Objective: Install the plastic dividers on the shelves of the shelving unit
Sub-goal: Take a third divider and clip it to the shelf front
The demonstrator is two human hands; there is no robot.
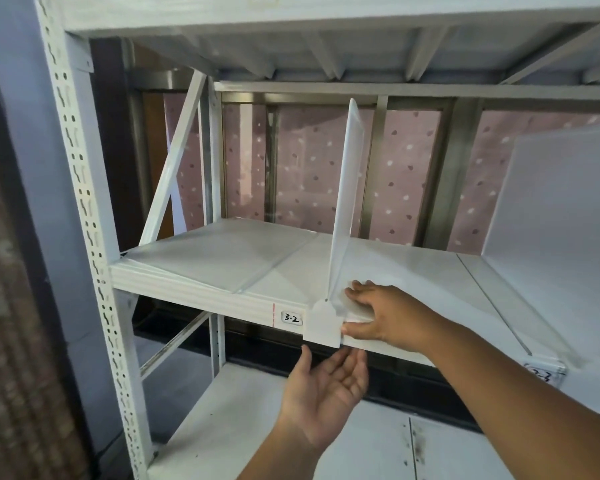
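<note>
Here, a plastic divider stands upright on the middle shelf of the white shelving unit.

Its front clip hangs over the shelf's near edge, just right of the label "3-2". The right hand pinches the shelf edge beside the clip, fingers on top, thumb in front. The left hand is open, palm up, fingertips touching the clip's underside. Another divider stands at the far right.

Both forearms are bare to the frame edge; left hand and right hand carry no gloves.
</note>
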